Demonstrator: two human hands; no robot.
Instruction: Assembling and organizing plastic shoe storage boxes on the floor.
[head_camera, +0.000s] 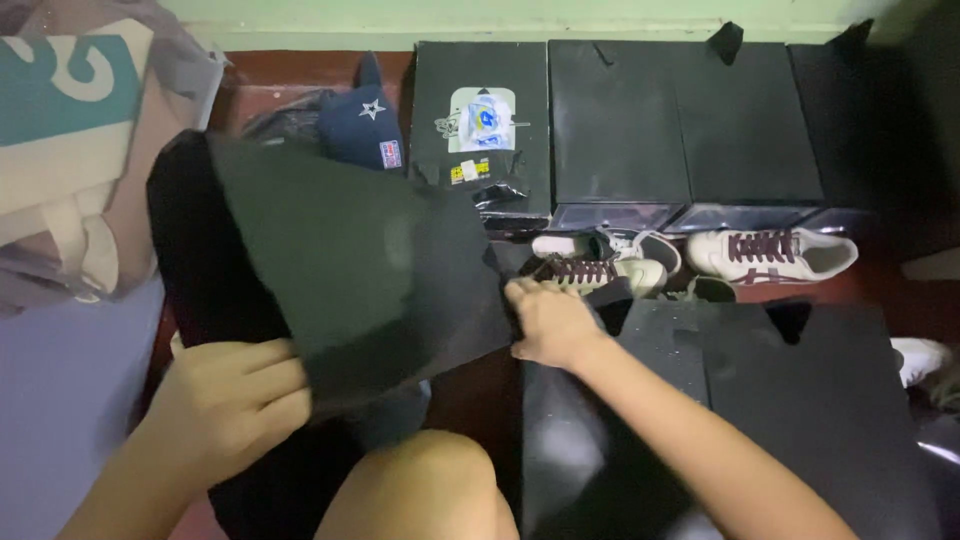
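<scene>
The left hand (235, 400) pinches the bottom edge of a big flat black cardboard sheet (350, 270). The right hand (548, 325) presses curled fingers on the sheet's right edge, beside the cream lace-up shoes (600, 265). Hold both edges firmly so the sheet, lying between the hands, stays flat.

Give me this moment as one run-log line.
left hand: gripping black panel | right hand: on panel's edge | cream sneakers beyond, black boxes behind

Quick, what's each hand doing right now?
Left hand: closed on the large flat black panel.
Right hand: resting at that panel's edge; grip unclear.
</scene>
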